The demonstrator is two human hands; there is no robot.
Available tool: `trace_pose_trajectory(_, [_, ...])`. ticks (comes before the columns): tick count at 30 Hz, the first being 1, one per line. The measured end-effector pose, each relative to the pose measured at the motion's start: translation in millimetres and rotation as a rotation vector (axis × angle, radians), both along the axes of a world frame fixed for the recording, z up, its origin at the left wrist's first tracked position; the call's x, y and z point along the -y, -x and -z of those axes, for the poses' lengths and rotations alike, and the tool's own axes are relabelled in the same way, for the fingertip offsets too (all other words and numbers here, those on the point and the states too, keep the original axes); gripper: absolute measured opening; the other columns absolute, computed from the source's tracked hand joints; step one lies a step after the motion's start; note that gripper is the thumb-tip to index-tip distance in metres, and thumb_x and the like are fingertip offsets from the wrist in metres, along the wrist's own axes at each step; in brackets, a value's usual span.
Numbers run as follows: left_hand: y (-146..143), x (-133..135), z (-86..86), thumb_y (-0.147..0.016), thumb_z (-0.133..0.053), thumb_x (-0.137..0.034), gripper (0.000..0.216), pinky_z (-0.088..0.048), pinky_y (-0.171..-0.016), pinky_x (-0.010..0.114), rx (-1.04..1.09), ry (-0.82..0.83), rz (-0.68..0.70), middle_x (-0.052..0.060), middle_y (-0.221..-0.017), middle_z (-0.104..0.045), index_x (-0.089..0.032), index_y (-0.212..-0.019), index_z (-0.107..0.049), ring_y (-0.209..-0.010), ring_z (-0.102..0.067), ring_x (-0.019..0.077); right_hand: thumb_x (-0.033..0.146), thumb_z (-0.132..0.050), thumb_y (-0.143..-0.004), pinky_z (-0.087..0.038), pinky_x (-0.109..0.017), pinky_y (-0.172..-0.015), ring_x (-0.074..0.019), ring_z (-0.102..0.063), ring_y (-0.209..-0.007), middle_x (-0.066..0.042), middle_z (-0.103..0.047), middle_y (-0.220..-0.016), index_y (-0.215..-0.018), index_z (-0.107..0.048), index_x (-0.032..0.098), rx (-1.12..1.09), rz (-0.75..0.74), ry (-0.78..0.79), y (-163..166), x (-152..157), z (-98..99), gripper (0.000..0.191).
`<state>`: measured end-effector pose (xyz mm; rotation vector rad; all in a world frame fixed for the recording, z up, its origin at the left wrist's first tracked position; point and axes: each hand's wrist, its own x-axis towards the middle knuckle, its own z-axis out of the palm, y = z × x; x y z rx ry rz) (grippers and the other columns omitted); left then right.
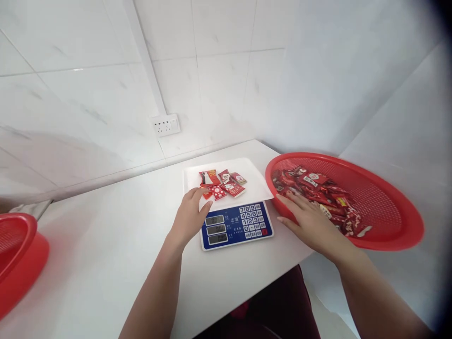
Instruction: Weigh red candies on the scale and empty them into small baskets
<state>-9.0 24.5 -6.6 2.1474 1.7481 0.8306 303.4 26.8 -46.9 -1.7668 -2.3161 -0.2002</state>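
Several small red sachets (226, 178) lie in a loose group on the white tray of a digital scale (243, 242). My left hand (190, 212) is at the tray's front left edge, thumb and fingers apart, fingertips beside the nearest sachets. Whether it touches one, I cannot tell. On the right, a red plastic basket (395, 197) holds a heap of mostly red packets (318, 181). My right hand (303, 219) reaches over the basket's near left rim with spread fingers, the fingertips at the edge of the heap. Nothing shows in its grasp.
The scale stands on a white table (116, 235) against a tiled wall. A second red basket (28, 254) is at the far left. A power socket (165, 125) sits on the wall behind. The right basket extends past the table's right edge.
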Motion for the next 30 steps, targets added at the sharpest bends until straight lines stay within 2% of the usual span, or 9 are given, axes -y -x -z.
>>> trace_pose_trajectory(3, [-7,-25,6.1,-0.089,-0.045,-0.032,0.035,-0.035,-0.104,0.043,-0.051,0.009,0.021,0.011,-0.133,-0.049,-0.021,-0.122,-0.049,-0.128,-0.039,0.0256,0.047,-0.041,-0.086,-0.035,-0.052,-0.102,-0.0322,-0.034,-0.132,-0.01,-0.044,-0.141,-0.137,-0.043,0.024,0.03,0.002,0.041,1,-7,-6.1,0.055])
trace_pose_trajectory(7, [-21,-51,5.3,-0.088,-0.045,-0.045,0.051,-0.022,-0.111,0.045,-0.143,0.055,0.067,0.011,-0.147,-0.033,-0.02,-0.133,-0.042,-0.14,-0.017,0.0283,0.044,-0.044,-0.085,-0.034,-0.052,-0.103,-0.032,-0.032,-0.134,-0.01,-0.04,-0.144,-0.14,-0.039,0.025,0.001,-0.009,0.115,6,-19,-8.7,0.058])
trace_pose_trajectory(12, [-39,-74,3.4,-0.085,-0.036,-0.063,0.065,-0.007,-0.108,0.062,-0.265,0.145,0.086,0.009,-0.154,-0.021,-0.029,-0.14,-0.032,-0.141,-0.003,0.0349,0.041,-0.045,-0.086,-0.034,-0.049,-0.104,-0.0306,-0.03,-0.135,-0.012,-0.039,-0.144,-0.142,-0.037,0.022,-0.095,-0.05,0.204,7,-24,-1.8,0.06])
trace_pose_trajectory(17, [-51,-90,-0.7,-0.08,-0.025,-0.073,0.072,-0.003,-0.101,0.071,-0.357,0.221,0.11,0.008,-0.155,-0.017,-0.036,-0.141,-0.03,-0.141,-0.001,0.0373,0.042,-0.045,-0.086,-0.033,-0.047,-0.105,-0.0292,-0.032,-0.134,-0.011,-0.041,-0.143,-0.141,-0.038,0.022,-0.133,-0.093,0.218,4,-22,0.6,0.059])
trace_pose_trajectory(22, [-50,-94,-1.0,-0.073,-0.036,-0.077,0.076,-0.005,-0.102,0.071,-0.425,0.253,0.152,0.009,-0.151,-0.03,-0.035,-0.136,-0.039,-0.141,-0.007,0.0353,0.042,-0.043,-0.087,-0.031,-0.046,-0.107,-0.0283,-0.029,-0.136,-0.011,-0.039,-0.145,-0.142,-0.037,0.021,-0.166,-0.081,0.304,5,-19,-5.7,0.06])
trace_pose_trajectory(25, [-47,-92,0.2,-0.073,-0.034,-0.078,0.076,-0.006,-0.103,0.07,-0.446,0.234,0.151,0.009,-0.148,-0.033,-0.033,-0.134,-0.041,-0.141,-0.009,0.0344,0.043,-0.042,-0.087,-0.03,-0.046,-0.108,-0.028,-0.028,-0.136,-0.011,-0.037,-0.146,-0.142,-0.037,0.02,-0.185,-0.091,0.319,5,-18,-7.9,0.06])
trace_pose_trajectory(30, [-57,-93,-0.9,-0.077,-0.027,-0.075,0.075,0.002,-0.102,0.07,-0.473,0.19,0.171,0.008,-0.154,-0.02,-0.035,-0.14,-0.029,-0.141,-0.002,0.036,0.044,-0.044,-0.086,-0.031,-0.047,-0.107,-0.0286,-0.031,-0.135,-0.011,-0.039,-0.144,-0.141,-0.039,0.02,-0.221,-0.101,0.296,4,-19,-5.9,0.06])
